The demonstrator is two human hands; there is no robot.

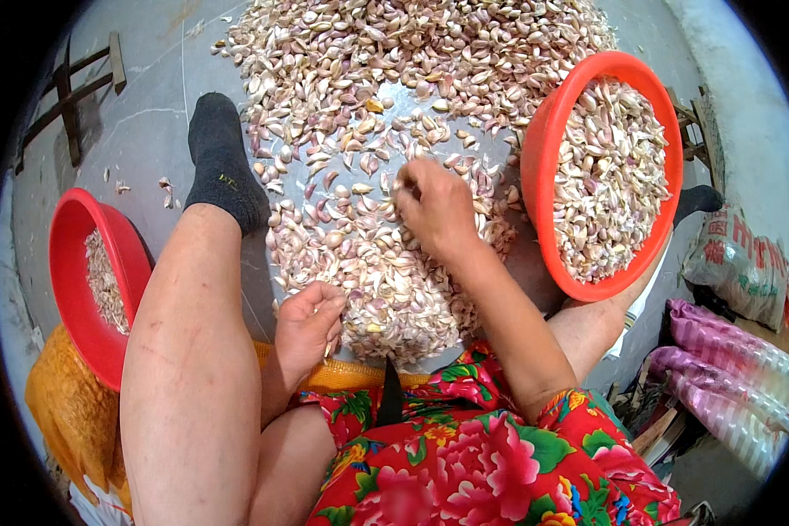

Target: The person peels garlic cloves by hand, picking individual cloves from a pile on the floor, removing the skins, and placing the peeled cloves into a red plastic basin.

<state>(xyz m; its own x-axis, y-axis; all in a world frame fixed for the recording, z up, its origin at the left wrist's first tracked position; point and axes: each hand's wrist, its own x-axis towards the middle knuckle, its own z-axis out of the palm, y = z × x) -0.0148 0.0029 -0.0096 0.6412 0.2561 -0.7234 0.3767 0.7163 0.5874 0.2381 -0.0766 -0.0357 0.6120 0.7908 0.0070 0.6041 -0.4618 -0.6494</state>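
Observation:
My left hand is curled, thumb against the fingers, beside the near left edge of a spread of garlic cloves. Small pale bits show below its curled fingers, too small to name. Farther out, my right hand is over the cloves with its fingers bent and slightly blurred; whether it holds a clove is hidden. Loose cloves lie around and beneath it. Beyond them is a larger heap of garlic cloves, and a sparser patch with grey surface showing separates the two.
An orange-red basin full of cloves stands tilted by my right leg. At left, a red basin holds pale scraps. My socked foot flanks the cloves. A wooden frame, printed sack and pink striped plastic lie around.

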